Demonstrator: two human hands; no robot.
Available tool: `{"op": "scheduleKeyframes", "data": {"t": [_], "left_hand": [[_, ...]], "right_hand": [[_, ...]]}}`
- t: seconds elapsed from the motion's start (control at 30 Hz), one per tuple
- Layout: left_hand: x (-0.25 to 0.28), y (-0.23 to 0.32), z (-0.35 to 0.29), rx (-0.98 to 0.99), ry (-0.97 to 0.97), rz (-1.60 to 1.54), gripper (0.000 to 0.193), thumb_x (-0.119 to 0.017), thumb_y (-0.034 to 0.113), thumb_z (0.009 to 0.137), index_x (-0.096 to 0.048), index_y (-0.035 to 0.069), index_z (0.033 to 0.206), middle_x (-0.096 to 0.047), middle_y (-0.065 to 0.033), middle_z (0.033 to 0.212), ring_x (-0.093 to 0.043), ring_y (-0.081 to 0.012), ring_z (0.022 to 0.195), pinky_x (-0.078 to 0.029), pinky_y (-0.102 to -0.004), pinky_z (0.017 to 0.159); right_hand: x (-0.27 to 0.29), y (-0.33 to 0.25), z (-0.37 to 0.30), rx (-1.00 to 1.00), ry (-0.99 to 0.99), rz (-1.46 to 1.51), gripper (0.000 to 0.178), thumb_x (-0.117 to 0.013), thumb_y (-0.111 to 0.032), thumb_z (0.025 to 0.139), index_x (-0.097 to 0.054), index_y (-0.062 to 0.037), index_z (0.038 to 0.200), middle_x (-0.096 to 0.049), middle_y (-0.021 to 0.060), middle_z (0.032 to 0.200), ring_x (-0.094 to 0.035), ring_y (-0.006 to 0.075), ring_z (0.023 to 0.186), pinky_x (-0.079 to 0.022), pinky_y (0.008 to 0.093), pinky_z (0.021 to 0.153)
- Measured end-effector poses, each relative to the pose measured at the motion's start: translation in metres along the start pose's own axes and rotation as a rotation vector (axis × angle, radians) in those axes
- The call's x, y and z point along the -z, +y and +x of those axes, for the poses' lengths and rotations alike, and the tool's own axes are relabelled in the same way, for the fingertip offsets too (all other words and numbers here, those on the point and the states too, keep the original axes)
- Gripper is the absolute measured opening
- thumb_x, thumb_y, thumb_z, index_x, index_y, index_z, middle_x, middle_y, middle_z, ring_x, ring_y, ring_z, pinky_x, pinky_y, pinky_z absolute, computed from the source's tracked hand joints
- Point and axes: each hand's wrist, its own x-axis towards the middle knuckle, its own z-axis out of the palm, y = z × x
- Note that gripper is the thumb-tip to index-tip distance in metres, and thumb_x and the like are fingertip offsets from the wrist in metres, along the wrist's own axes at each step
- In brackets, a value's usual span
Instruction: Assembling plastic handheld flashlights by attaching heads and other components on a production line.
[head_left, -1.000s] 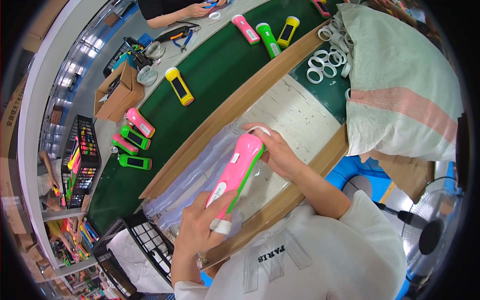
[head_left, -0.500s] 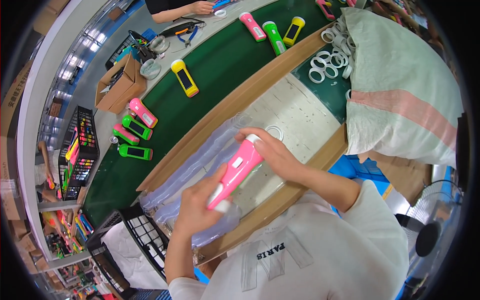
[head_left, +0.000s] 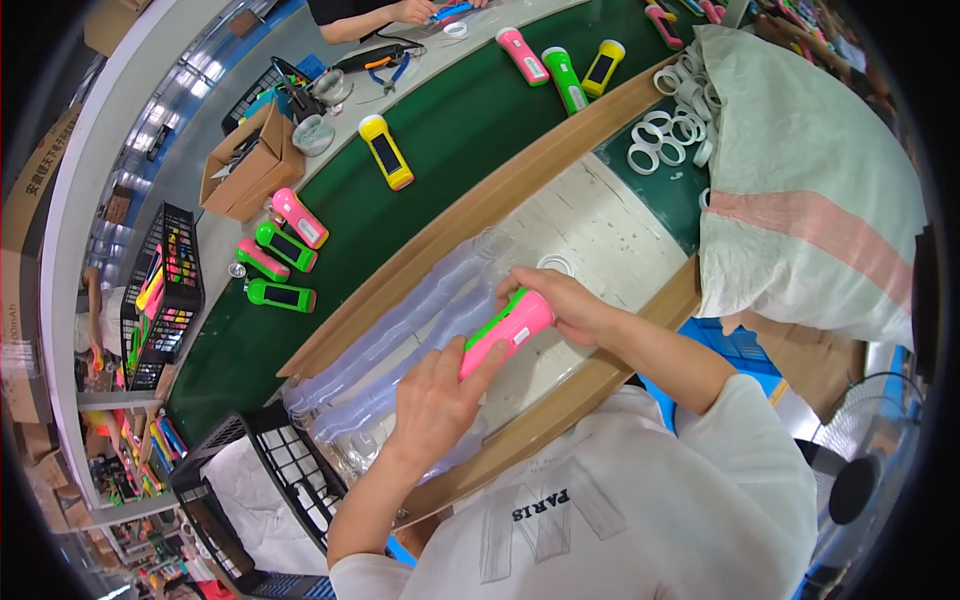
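Note:
Both my hands hold a pink and green flashlight (head_left: 508, 335) above the worktop, tilted with its wider end up and to the right. My left hand (head_left: 440, 400) wraps around the lower end. At the wide end, my right hand (head_left: 565, 308) grips with its fingers curled behind it. No white ring shows on the visible wide end. Just beyond my right hand lies a white ring (head_left: 556, 264). Below the flashlight, long rows of nested clear, purple-tinted plastic pieces (head_left: 400, 330) rest on the worktop (head_left: 610, 220).
Several pink, green and yellow flashlights, including a yellow one (head_left: 385, 152), lie on the green belt (head_left: 450, 140) beyond a wooden rail (head_left: 480, 225). White rings (head_left: 660, 140) spill beside a large woven sack (head_left: 810, 180). A black crate (head_left: 290, 470) stands at left. Across the belt, another person's hands (head_left: 415, 12) work.
The flashlight has turned in my hands, bringing its green side into view, and the white ring end no longer shows. My right hand has shifted slightly right and down.

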Motion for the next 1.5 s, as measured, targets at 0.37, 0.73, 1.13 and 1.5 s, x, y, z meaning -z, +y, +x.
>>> {"op": "scheduleKeyframes", "data": {"t": [0.37, 0.73, 1.13, 1.5], "left_hand": [[-0.022, 0.004, 0.0, 0.115, 0.057, -0.146, 0.074, -0.076, 0.005, 0.059, -0.057, 0.019, 0.129, -0.06, -0.0156, 0.108, -0.061, -0.0317, 0.083, -0.053, -0.0389, 0.067], [0.018, -0.01, -0.038, 0.343, -0.29, -1.508, 0.06, -0.079, 0.004, 0.07, -0.059, -0.002, 0.126, -0.064, -0.0134, 0.12, -0.062, -0.0174, 0.106, -0.045, -0.0314, 0.094], [0.014, -0.002, -0.016, 0.368, 0.035, -1.005, 0.06, -0.075, 0.008, 0.065, -0.063, 0.017, 0.123, -0.065, -0.0156, 0.107, -0.066, -0.031, 0.091, -0.055, -0.0388, 0.075], [0.004, -0.006, -0.005, 0.316, 0.032, -0.958, 0.06, -0.076, 0.007, 0.065, -0.063, 0.015, 0.123, -0.065, -0.0132, 0.108, -0.065, -0.0281, 0.094, -0.054, -0.0378, 0.077]], "right_hand": [[0.007, -0.009, -0.008, 0.097, 0.08, -0.237, 0.041, -0.036, -0.037, 0.101, -0.061, -0.004, 0.104, -0.061, 0.0068, 0.1, -0.058, 0.0174, 0.094, -0.044, 0.0305, 0.09], [-0.019, -0.023, -0.072, 1.2, -0.434, -0.936, 0.049, -0.059, -0.032, 0.086, -0.053, -0.0009, 0.123, -0.058, 0.0185, 0.123, -0.058, 0.0356, 0.109, -0.049, 0.0419, 0.088], [-0.012, -0.028, -0.037, 0.861, -0.14, -0.739, 0.049, -0.043, -0.04, 0.098, -0.054, -0.0002, 0.124, -0.063, 0.0111, 0.113, -0.061, 0.0238, 0.107, -0.044, 0.0353, 0.098], [0.0, -0.038, -0.034, 0.935, -0.035, -0.919, 0.032, -0.045, -0.031, 0.095, -0.058, -0.0044, 0.107, -0.063, 0.0102, 0.099, -0.063, 0.0247, 0.094, -0.049, 0.0357, 0.088]]}}
